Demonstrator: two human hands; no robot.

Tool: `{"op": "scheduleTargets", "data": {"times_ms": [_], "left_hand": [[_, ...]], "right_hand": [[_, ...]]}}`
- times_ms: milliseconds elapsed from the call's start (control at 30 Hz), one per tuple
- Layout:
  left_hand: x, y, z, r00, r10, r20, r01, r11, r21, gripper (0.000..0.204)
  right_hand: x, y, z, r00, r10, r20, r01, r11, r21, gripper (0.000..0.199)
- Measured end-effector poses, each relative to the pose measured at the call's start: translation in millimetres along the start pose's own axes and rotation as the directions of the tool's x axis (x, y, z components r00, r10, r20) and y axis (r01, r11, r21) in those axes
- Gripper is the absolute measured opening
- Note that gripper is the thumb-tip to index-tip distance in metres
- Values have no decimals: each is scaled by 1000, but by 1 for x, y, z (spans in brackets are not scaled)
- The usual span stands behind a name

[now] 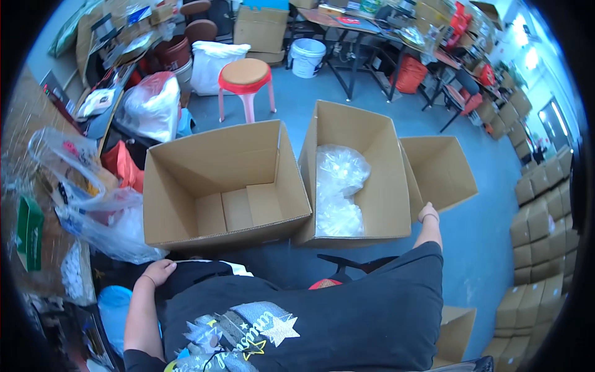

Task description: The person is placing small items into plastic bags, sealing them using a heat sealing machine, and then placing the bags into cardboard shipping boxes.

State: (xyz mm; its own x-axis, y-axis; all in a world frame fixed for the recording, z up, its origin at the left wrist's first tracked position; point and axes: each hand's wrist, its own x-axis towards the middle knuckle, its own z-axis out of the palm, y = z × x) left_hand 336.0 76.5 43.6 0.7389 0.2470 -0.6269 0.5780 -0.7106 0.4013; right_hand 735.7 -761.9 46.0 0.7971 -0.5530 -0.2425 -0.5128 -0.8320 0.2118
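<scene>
head view: right hand [428, 214] right of centre, fingers curled onto the flap edge of the open cardboard box [378, 186] with clear plastic bags [338, 186] at frame centre; left hand [158, 271] lower left, loosely curled against dark clothing, grip unclear, below the empty box [180, 204].

Two open cardboard boxes [226, 186] [365, 177], one pink stool [246, 82], one white bucket [307, 57].

**Clutter rings the blue floor**

A red stool with a tan seat [245, 77] stands behind, a white bucket [307, 57] just beyond it near the dark-legged table [372, 31]. Stacked small cartons [539, 223] line the right wall. Bulging plastic bags [150, 105] crowd the left.
</scene>
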Motion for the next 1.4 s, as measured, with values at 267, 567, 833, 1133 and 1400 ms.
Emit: {"op": "scheduleTargets", "data": {"times_ms": [267,567,833,1133,1400], "left_hand": [[-8,5,5,998,-48,-51,49,998,24,44],[-12,-21,4,999,-17,-38,15,998,-63,44],[-19,-27,6,988,136,-76,-146,979,-141,43],[-42,-33,17,965,168,-203,-199,970,-143,42],[-42,-37,19,944,188,-269,-239,956,-170,40]], "right_hand": [[-42,-46,-13,991,-84,-102,52,958,-283,29],[-104,100,-43,982,185,-47,-191,949,-251,27],[-189,185,-77,904,425,-56,-428,889,-160,27],[-245,94,-105,877,144,-458,-99,988,121,26],[-341,-215,-53,694,-704,150,664,545,-513,74]]}}
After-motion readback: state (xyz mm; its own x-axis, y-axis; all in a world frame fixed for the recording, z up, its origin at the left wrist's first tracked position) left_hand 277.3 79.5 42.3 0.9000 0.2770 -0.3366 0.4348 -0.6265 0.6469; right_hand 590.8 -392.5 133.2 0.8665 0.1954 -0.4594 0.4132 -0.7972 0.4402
